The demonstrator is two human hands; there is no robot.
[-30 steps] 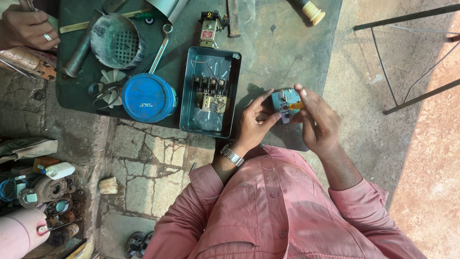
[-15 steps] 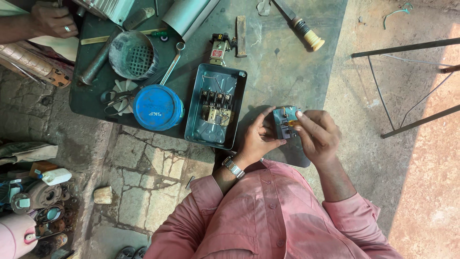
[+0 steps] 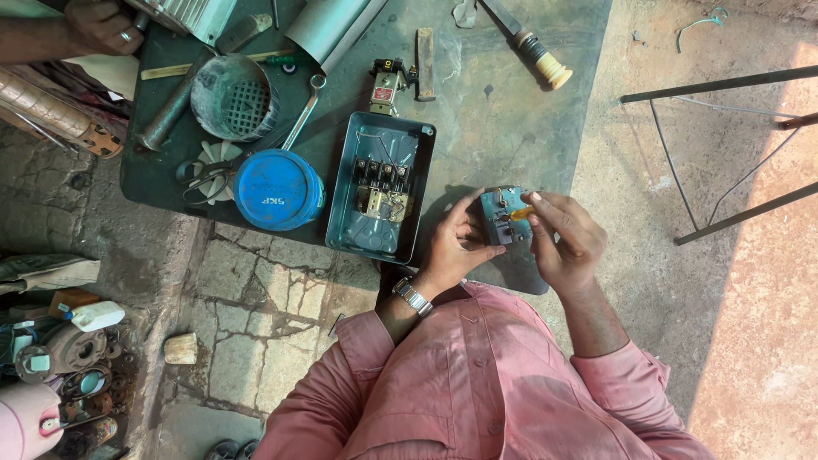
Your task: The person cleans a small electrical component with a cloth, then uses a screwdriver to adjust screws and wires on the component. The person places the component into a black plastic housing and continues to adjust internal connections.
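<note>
the left hand (image 3: 456, 243) grips a small blue-grey electrical part (image 3: 501, 215), fingers curled round its left side, holding it just above the near edge of the dark worktop (image 3: 503, 102). the right hand (image 3: 562, 234) pinches an orange-handled tool (image 3: 520, 213) against the part's face, fingers closed on it. just left of the hands lies an open blue switch box (image 3: 381, 187) with its contacts showing, and beside that a round blue lid (image 3: 279, 189). farther back sit a spanner (image 3: 302, 111), a grey mesh cup (image 3: 233, 98) and a cream-handled tool (image 3: 532, 47). another person's hand (image 3: 102, 25) rests at the far left corner.
</note>
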